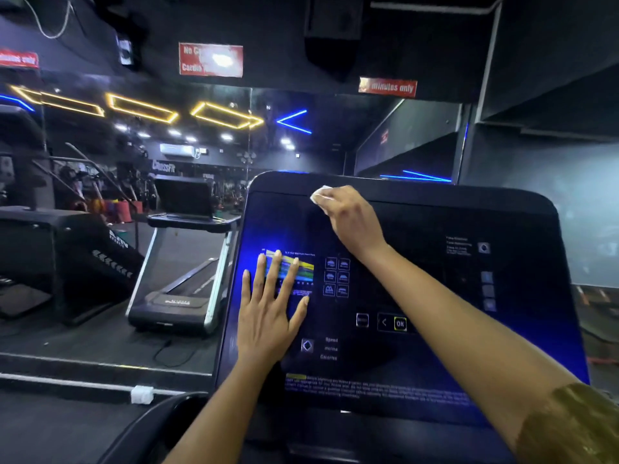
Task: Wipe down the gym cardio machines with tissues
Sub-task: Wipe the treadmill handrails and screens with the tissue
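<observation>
On the console [418, 279], right hand [351, 216] grips crumpled white tissue [321, 193]; left hand [268, 309] flat, open.

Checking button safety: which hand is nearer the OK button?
Left. The left hand lies flat just left of the OK button; the right hand wipes with the tissue near the console's top edge.

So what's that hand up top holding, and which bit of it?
The right hand holds a white tissue, bunched under its fingers with one end poking out. The left hand holds nothing.
</observation>
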`<act>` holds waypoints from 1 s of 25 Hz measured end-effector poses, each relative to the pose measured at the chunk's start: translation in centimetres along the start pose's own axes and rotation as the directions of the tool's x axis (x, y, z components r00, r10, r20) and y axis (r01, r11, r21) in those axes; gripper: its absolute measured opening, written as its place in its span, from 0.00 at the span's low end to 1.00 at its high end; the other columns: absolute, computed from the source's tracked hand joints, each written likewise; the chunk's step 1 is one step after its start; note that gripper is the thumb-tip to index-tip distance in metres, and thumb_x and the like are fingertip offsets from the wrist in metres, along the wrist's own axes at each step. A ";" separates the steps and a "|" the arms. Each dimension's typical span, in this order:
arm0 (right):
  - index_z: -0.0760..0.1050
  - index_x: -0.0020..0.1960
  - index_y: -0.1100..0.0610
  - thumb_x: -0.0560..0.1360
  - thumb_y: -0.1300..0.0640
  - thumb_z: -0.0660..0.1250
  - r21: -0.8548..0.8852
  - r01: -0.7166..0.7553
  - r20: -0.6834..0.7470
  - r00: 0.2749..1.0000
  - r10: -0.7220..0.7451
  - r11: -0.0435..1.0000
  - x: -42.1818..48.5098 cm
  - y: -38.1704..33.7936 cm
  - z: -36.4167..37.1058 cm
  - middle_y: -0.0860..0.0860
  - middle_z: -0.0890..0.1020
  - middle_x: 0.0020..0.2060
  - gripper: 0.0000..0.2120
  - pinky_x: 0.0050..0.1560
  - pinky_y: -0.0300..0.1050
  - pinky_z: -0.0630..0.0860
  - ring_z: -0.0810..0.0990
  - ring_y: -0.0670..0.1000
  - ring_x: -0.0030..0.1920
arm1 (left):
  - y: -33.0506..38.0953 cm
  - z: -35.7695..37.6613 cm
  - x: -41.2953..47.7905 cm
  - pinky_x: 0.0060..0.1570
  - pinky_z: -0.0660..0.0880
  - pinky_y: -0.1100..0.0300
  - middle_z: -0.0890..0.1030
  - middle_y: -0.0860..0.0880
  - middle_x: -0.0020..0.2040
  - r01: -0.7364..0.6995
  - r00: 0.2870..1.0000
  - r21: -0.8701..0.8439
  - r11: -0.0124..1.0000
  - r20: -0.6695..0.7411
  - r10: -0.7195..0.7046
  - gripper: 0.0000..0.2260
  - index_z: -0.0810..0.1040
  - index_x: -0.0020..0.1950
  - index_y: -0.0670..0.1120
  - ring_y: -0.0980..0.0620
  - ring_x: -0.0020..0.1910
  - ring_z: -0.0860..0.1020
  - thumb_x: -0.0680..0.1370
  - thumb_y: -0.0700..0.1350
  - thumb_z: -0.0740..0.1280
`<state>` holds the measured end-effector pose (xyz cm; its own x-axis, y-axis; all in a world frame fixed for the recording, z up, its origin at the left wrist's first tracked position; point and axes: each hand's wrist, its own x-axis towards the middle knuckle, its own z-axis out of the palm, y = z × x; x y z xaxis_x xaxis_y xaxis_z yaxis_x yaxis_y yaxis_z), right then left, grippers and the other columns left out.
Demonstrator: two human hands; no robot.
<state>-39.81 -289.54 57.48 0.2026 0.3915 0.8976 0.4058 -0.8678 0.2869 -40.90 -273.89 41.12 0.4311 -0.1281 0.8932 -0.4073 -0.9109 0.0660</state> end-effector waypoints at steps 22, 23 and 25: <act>0.73 0.59 0.59 0.77 0.64 0.54 -0.172 0.026 0.249 0.968 0.018 0.985 4.0 -5.3 2.2 0.52 0.76 0.58 0.15 0.42 0.47 0.77 0.72 0.52 0.59 | -0.2 0.1 -0.2 0.73 0.53 0.44 0.58 0.46 0.77 -0.022 0.999 0.060 0.998 -0.042 0.025 0.28 0.60 0.77 0.51 0.44 0.77 0.54 0.77 0.58 0.53; 0.71 0.62 0.59 0.78 0.64 0.53 -0.209 0.043 0.301 0.953 0.022 0.977 4.6 -5.2 2.6 0.51 0.74 0.60 0.15 0.44 0.47 0.76 0.70 0.51 0.61 | -0.2 0.2 -0.2 0.73 0.53 0.44 0.58 0.46 0.77 -0.022 0.999 0.058 0.998 -0.045 0.024 0.28 0.60 0.77 0.51 0.45 0.77 0.54 0.77 0.57 0.53; 0.71 0.63 0.59 0.79 0.62 0.52 -0.209 -0.029 0.299 0.950 0.093 0.978 4.5 -3.0 2.2 0.51 0.74 0.61 0.16 0.46 0.48 0.77 0.69 0.52 0.62 | -0.2 0.2 -0.2 0.73 0.53 0.44 0.58 0.47 0.78 -0.017 0.999 0.050 0.999 -0.050 0.020 0.28 0.60 0.77 0.51 0.45 0.77 0.54 0.77 0.58 0.54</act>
<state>-38.15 -284.49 59.92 0.4965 0.3831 0.7789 0.2047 -0.9237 0.3238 -40.78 -273.77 40.80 0.3826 -0.1264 0.9152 -0.3737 -0.9271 0.0282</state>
